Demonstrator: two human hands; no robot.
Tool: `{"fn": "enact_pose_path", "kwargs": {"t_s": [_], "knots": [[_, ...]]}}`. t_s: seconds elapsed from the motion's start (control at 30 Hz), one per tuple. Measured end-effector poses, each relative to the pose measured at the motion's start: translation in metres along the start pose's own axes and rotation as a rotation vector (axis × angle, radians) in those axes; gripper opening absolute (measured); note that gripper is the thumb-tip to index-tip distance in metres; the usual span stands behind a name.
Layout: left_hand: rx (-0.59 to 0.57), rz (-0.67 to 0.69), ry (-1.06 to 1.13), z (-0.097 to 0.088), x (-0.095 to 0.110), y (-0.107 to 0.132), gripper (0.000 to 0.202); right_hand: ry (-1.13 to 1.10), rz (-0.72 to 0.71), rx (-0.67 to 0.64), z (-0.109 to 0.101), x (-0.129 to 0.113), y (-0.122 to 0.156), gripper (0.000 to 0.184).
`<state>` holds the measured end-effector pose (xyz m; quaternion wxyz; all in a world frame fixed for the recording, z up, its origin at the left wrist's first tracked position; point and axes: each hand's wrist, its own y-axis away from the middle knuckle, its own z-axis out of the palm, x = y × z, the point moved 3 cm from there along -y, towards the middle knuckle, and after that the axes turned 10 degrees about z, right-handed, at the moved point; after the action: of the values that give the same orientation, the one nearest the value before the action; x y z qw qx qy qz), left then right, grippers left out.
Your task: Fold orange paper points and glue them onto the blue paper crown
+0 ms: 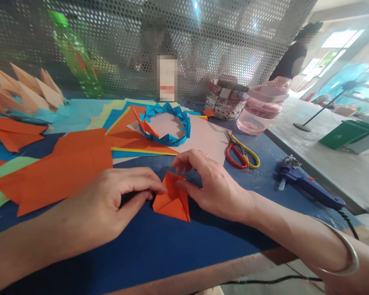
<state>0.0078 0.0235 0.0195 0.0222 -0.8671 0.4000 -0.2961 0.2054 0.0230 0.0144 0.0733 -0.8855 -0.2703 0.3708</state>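
A small folded orange paper piece [172,200] lies on the blue table cover [160,250] between my hands. My left hand [110,205] is curled, its fingertips pinching the piece's left edge. My right hand [212,184] presses its thumb and fingers on the piece's upper right side. A metal bangle [347,254] sits on my right forearm.
Orange sheets [64,168] and other coloured paper lie to the left and behind. A blue folded paper ring [169,123] rests on pink paper. Scissors [241,153], a blue glue gun [307,186], a pink jar [261,110], a woven basket [226,100] and a green bottle [75,53] stand around. A perforated screen rises behind.
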Motion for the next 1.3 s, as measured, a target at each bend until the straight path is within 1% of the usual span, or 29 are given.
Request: {"fn": "enact_pose_path", "kwargs": {"t_s": [0.07,0.13,0.2,0.27,0.37,0.43,0.5,0.57,0.63,0.67,0.73,0.8,0.87,0.9,0.97,1.07,1.13,1.17,1.23,1.3], "knots": [[0.089,-0.045,-0.048,-0.002,-0.002,0.002,0.025,0.005,-0.049,-0.003,-0.002,-0.004,0.002,0.018],[0.175,-0.115,-0.085,-0.004,-0.003,0.003,0.025,0.018,-0.093,-0.029,-0.003,-0.007,0.004,0.013],[0.231,-0.174,-0.099,-0.006,-0.002,0.003,0.024,0.039,-0.111,-0.059,-0.004,-0.009,0.006,0.010],[0.256,-0.227,-0.068,-0.007,-0.002,0.002,0.024,0.059,-0.104,-0.087,-0.003,-0.009,0.007,0.008],[0.233,-0.371,0.118,-0.006,-0.007,0.003,0.027,0.088,-0.076,-0.113,-0.002,-0.008,0.006,0.015],[0.194,-0.474,0.295,-0.004,-0.010,0.006,0.033,0.112,-0.066,-0.113,-0.001,-0.007,0.005,0.016],[0.182,-0.530,0.426,-0.005,-0.010,0.008,0.037,0.132,-0.067,-0.102,-0.001,-0.007,0.005,0.015],[0.183,-0.540,0.477,-0.006,-0.008,0.009,0.038,0.149,-0.068,-0.089,0.000,-0.007,0.005,0.013],[0.169,-0.523,0.451,-0.006,-0.005,0.008,0.037,0.171,-0.079,-0.077,0.000,-0.007,0.006,0.008],[0.169,-0.497,0.407,-0.006,-0.004,0.007,0.036,0.184,-0.087,-0.072,0.001,-0.006,0.006,0.006],[0.191,-0.416,0.256,-0.006,0.000,0.006,0.030,0.212,-0.104,-0.074,0.002,-0.005,0.007,0.013],[0.235,-0.303,0.072,-0.005,0.004,0.005,0.025,0.229,-0.110,-0.084,0.002,-0.002,0.008,0.019],[0.264,-0.224,-0.052,-0.004,0.008,0.004,0.022,0.228,-0.112,-0.085,0.002,-0.002,0.008,0.018],[0.275,-0.212,-0.071,-0.004,0.009,0.005,0.021,0.220,-0.114,-0.080,0.001,-0.002,0.008,0.015],[0.286,-0.259,-0.010,-0.005,0.007,0.005,0.020,0.200,-0.113,-0.068,0.000,-0.003,0.008,0.011],[0.247,-0.428,0.257,-0.006,0.001,0.006,0.025,0.183,-0.098,-0.053,-0.002,-0.006,0.007,0.018],[0.205,-0.517,0.433,-0.006,-0.003,0.006,0.029,0.189,-0.083,-0.050,-0.001,-0.006,0.007,0.017],[0.191,-0.538,0.495,-0.006,-0.003,0.005,0.030,0.198,-0.076,-0.051,-0.001,-0.006,0.007,0.014],[0.177,-0.534,0.557,-0.004,-0.004,0.005,0.030,0.216,-0.074,-0.055,0.000,-0.005,0.007,0.008],[0.180,-0.497,0.531,-0.002,-0.003,0.005,0.027,0.233,-0.084,-0.062,0.002,-0.003,0.007,0.008]]}}
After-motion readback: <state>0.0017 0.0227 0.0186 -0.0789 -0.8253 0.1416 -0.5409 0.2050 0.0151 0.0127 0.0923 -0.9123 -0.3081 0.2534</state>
